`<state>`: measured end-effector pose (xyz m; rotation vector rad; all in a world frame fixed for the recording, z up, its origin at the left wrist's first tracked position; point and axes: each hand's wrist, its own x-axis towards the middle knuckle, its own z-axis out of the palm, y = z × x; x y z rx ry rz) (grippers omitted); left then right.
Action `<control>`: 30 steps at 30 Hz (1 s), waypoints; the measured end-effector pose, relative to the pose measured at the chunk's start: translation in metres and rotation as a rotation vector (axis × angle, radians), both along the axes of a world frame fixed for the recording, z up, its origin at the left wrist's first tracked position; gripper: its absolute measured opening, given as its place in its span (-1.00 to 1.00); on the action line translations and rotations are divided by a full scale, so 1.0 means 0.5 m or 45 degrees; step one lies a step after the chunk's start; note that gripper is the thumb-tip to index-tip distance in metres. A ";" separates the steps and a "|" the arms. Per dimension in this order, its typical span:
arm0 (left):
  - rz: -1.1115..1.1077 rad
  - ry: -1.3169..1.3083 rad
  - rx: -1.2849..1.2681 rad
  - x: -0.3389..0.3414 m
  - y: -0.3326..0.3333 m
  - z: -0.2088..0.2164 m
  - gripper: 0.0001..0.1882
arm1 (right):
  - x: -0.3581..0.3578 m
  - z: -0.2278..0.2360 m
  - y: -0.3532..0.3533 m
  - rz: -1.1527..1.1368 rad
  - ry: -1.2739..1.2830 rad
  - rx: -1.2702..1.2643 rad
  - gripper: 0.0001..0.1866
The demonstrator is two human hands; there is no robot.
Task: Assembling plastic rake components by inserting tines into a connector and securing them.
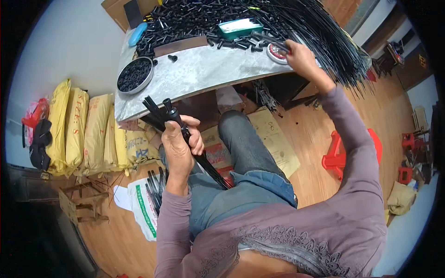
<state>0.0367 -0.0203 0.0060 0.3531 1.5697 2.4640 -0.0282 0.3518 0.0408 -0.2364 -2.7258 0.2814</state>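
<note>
My left hand (180, 144) is wrapped round a bundle of thin black rods (209, 167), held tilted over my lap. Black flared end pieces (170, 109) stick up above the thumb. Out over the right part of the table, my right hand (302, 58) is closed on a dark stick-shaped tool (273, 41) with a bit of red by the fingers; its exact kind is not clear. Just below that hand sits a round tin (276, 56) with red in it. A heap of small black parts (190, 21) covers the back of the grey table (199, 69).
A round tray (149, 79) of small black pieces stands at the table's left edge. Behind are a green box (241, 32) and a brown strip (181, 46). Long black rods (333, 51) overhang the right side. Yellow sacks (76, 125) line the left wall; a red stool (340, 155) stands right.
</note>
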 end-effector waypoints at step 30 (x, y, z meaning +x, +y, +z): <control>0.091 -0.083 -0.066 -0.019 0.022 -0.009 -0.33 | -0.129 -0.019 0.071 0.013 -0.317 0.094 -0.66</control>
